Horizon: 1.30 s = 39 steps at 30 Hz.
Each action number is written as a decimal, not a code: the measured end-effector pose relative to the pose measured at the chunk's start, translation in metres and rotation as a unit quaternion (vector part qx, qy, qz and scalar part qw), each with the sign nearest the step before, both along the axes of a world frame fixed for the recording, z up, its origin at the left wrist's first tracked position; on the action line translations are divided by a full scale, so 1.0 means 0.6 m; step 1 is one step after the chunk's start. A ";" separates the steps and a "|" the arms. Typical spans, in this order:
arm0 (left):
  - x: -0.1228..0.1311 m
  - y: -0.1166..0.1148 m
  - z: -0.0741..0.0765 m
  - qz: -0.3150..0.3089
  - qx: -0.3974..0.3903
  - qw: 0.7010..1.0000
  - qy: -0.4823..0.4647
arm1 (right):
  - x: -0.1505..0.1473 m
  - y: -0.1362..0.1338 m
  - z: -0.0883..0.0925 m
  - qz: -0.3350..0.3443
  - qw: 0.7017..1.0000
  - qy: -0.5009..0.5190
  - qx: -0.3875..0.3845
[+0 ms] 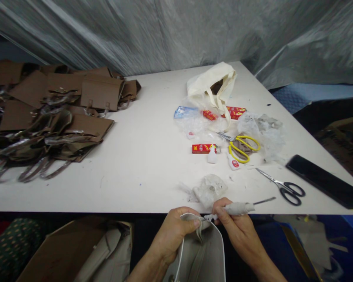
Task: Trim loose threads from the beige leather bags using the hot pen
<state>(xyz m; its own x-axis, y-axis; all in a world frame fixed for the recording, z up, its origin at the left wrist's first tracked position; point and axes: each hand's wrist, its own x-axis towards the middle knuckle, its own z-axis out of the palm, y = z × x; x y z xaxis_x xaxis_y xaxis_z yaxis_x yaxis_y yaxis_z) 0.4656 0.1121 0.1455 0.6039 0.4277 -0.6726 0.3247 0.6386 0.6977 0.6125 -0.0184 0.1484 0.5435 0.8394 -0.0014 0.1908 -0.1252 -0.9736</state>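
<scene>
At the table's front edge, my left hand (172, 231) pinches the upper rim of a light grey handbag (216, 246), thumb on the inside. The bag's opening faces me, and a strip of lining hangs inside it. My right hand (239, 231) is closed around a screwdriver-like tool (239, 208) with a white-wrapped handle. One thin metal shaft of it points up to the right; its other end meets the bag's rim beside my left thumb. Whether that end goes through the rim, I cannot tell. Just beyond my hands lies a crumpled clear plastic bag (210, 190).
Brown handbags (101, 92) pile up on the left. Yellow-handled scissors (242, 149), black-handled scissors (288, 190), a red box (200, 149), small glue bottles (211, 154), a cream cloth bag (206, 80) and a black phone-like slab (323, 180) lie on the white table (147, 156).
</scene>
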 end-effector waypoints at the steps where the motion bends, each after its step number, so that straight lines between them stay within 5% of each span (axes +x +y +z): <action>1: 0.000 -0.002 0.001 0.007 -0.002 1.000 -0.004 | -0.001 0.000 -0.001 0.002 1.000 -0.005 -0.004; 8: -0.002 -0.012 0.001 0.061 -0.045 0.997 -0.034 | -0.004 -0.005 -0.009 0.060 0.993 -0.084 0.053; 14: -0.005 -0.015 0.006 0.071 -0.091 0.992 -0.043 | 0.005 -0.027 0.001 0.219 0.922 -0.284 0.144; 19: -0.015 -0.024 0.007 0.077 -0.046 0.995 -0.044 | -0.010 -0.041 0.008 0.057 0.965 -0.161 0.197; 22: -0.023 -0.032 0.010 0.076 -0.007 0.996 -0.051 | -0.034 -0.045 0.006 -0.021 0.985 -0.042 0.164; 25: -0.030 -0.041 0.014 0.075 0.047 0.995 -0.040 | -0.057 -0.049 0.009 -0.022 0.993 0.005 0.115; 32: -0.043 -0.069 0.032 0.059 0.106 0.992 -0.043 | -0.092 -0.057 0.032 0.001 0.999 -0.002 -0.048; 39: -0.052 -0.099 0.056 0.038 0.154 0.986 -0.049 | -0.098 -0.068 0.060 0.065 0.984 -0.125 -0.107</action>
<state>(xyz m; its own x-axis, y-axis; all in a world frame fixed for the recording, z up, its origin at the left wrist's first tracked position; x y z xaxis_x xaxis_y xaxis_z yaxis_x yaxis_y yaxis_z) 0.4344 0.0529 0.1790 0.6175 0.6493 -0.4439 0.2052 0.4119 0.8879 0.5538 -0.0591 0.1841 0.4378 0.8967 -0.0652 0.4485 -0.2807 -0.8486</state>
